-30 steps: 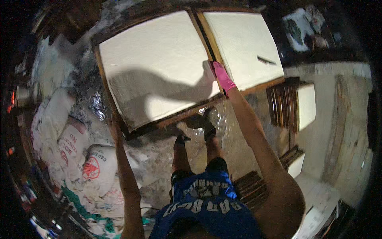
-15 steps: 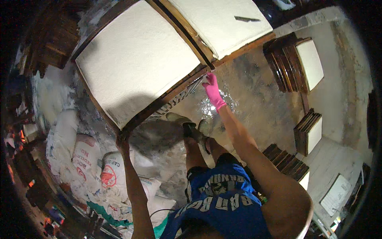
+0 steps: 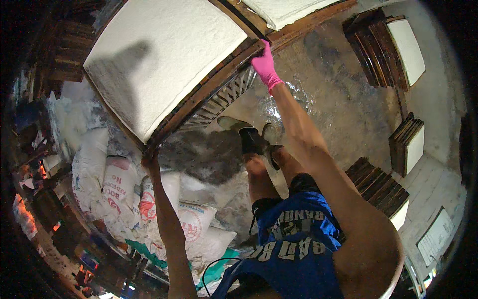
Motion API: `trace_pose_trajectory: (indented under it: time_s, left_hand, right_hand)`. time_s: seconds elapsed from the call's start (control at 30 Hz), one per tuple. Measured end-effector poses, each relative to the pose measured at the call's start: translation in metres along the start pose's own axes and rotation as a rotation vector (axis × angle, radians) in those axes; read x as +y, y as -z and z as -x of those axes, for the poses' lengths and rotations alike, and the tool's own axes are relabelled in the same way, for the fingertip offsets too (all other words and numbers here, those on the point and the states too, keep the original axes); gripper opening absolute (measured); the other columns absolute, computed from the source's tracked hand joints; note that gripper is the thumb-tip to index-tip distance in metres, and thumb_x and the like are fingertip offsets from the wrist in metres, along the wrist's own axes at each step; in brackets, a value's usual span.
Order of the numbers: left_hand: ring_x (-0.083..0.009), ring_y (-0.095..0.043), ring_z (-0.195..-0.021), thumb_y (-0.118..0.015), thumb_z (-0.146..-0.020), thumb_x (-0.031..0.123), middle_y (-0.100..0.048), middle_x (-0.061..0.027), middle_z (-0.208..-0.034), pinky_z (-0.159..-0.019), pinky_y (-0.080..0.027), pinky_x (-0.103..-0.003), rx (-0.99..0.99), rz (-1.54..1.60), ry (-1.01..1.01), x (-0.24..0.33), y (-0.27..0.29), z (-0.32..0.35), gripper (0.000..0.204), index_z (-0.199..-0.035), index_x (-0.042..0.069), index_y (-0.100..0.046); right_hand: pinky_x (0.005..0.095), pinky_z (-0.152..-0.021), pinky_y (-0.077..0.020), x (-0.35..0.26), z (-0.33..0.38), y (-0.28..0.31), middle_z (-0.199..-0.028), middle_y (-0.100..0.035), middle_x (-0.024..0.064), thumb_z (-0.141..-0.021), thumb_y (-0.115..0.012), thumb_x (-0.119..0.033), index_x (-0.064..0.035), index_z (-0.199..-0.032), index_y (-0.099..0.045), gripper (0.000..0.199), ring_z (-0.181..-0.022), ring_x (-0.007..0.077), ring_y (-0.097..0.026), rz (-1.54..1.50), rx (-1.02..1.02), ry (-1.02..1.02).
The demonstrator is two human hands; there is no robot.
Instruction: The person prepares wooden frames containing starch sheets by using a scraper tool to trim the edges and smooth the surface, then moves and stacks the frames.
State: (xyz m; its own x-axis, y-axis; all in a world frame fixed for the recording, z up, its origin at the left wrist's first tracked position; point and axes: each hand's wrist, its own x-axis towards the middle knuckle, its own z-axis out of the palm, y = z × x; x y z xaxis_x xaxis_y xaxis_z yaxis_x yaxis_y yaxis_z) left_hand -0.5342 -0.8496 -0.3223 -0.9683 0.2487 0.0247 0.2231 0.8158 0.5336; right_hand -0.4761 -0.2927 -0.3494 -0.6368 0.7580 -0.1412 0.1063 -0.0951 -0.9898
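Observation:
I hold a large wooden-framed tray filled with a white slab, lifted and tilted in front of me. My left hand grips the frame's near left corner. My right hand, in a pink glove, grips the frame's right corner. Under the frame's near edge a slatted bottom shows. A second frame with a white slab lies just beyond it at the top. My boots stand on a wet floor below the tray.
White printed sacks are piled at my left. Stacks of dark wooden frames with white slabs stand at the right, with more such frames along a pale wall and another stack near my right leg.
The framed tray has come up and toward me, tilting more steeply. Both hands stayed on its corners. The second tray has slid toward the top edge of the view.

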Motion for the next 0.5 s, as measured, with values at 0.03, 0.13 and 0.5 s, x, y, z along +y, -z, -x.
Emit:
trace_pose_trajectory:
  time_s: [0.03, 0.13, 0.5]
  left_hand:
    - [-0.0275, -0.068, -0.086, -0.074, -0.081, 0.022, -0.071, -0.0133, -0.097, -0.077, -0.052, -0.038, -0.042, -0.01, 0.091, 0.001, 0.002, -0.001, 0.029, -0.103, 0.004, -0.071]
    - [-0.0254, -0.067, -0.085, -0.074, -0.081, 0.021, -0.071, -0.013, -0.096, -0.077, -0.052, -0.037, -0.079, -0.206, -0.073, 0.002, 0.009, -0.008, 0.029, -0.104, 0.004, -0.071]
    - [-0.0203, -0.066, -0.089, -0.073, -0.078, 0.009, -0.071, -0.0112, -0.102, -0.076, -0.052, -0.033, 0.067, 0.172, 0.033, -0.007, -0.009, -0.007, 0.027, -0.103, -0.001, -0.07]
  right_hand:
    - [0.0294, -0.082, -0.0483, 0.003, -0.002, 0.001, -0.103, -0.061, 0.0076, -0.068, -0.06, 0.007, -0.011, -0.131, -0.04, 0.069, -0.094, 0.0173, -0.059, -0.011, -0.001, 0.044]
    - [0.0302, -0.08, -0.0494, 0.008, -0.008, 0.001, -0.096, -0.064, 0.0086, -0.065, -0.063, 0.0, -0.0122, -0.126, -0.048, 0.065, -0.088, 0.0173, -0.061, 0.094, 0.006, -0.034]
    - [0.0254, -0.078, -0.0477, 0.019, -0.011, -0.006, -0.096, -0.063, 0.0015, -0.07, -0.056, 0.006, -0.0062, -0.117, -0.056, 0.048, -0.09, 0.0116, -0.058, 0.022, 0.003, 0.0]
